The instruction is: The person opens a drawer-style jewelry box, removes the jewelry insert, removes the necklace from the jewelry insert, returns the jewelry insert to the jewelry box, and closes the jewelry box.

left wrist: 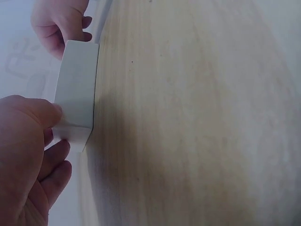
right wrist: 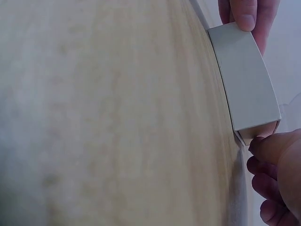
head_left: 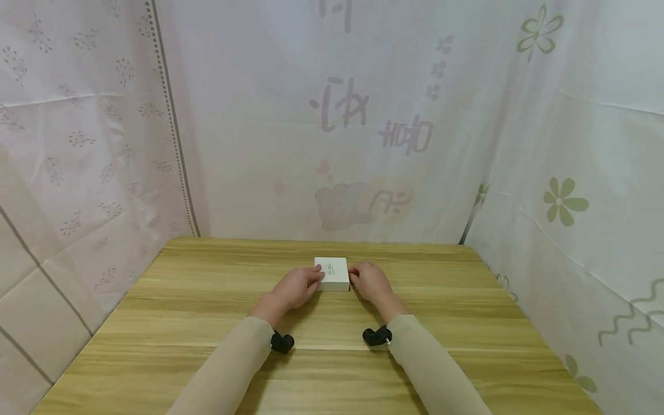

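A small white box (head_left: 336, 276) with fine print on its top lies flat towards the far side of the wooden table. My left hand (head_left: 297, 287) grips its left end, thumb on the top edge and fingers lower down; the left wrist view shows this hand (left wrist: 26, 150) close beside the box (left wrist: 77, 84). At the opposite end is my right hand (head_left: 372, 282). In the right wrist view, thumb and curled fingers of that hand (right wrist: 280, 165) pinch at the end of the box (right wrist: 244, 75), where thin cardboard edges show. The fingertips' exact hold there is partly hidden.
The wood-grain table (head_left: 332, 369) extends in front of and around the box. Pale printed curtains (head_left: 249, 144) hang behind its far edge and along both sides. A black device (head_left: 282, 343) sits at the left wrist, another (head_left: 377, 336) at the right.
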Demonstrator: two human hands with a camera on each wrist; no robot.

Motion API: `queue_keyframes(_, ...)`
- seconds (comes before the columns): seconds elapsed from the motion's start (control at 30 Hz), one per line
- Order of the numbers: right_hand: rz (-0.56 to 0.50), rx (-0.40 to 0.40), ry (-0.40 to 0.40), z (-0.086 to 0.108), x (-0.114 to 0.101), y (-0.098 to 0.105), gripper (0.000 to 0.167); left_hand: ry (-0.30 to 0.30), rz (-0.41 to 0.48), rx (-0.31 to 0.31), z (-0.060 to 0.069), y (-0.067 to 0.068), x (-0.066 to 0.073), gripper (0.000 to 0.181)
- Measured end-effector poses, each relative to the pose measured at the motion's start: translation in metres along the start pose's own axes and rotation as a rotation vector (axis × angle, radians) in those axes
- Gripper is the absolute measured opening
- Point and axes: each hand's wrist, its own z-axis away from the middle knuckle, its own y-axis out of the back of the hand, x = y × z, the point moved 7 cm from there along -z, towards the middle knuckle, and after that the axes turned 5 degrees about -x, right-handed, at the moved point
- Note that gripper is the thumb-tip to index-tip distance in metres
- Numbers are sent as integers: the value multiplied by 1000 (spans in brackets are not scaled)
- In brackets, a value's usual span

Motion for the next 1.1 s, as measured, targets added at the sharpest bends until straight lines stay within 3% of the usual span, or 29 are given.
queue_keyframes(0.57, 19, -21, -19, 3, 1, 5, 16, 26, 31, 4, 2, 2, 0, 36)
queue_keyframes(1.1, 59, -32, -20, 1, 6, 6, 16, 15, 3, -1, 1, -1, -3, 36)
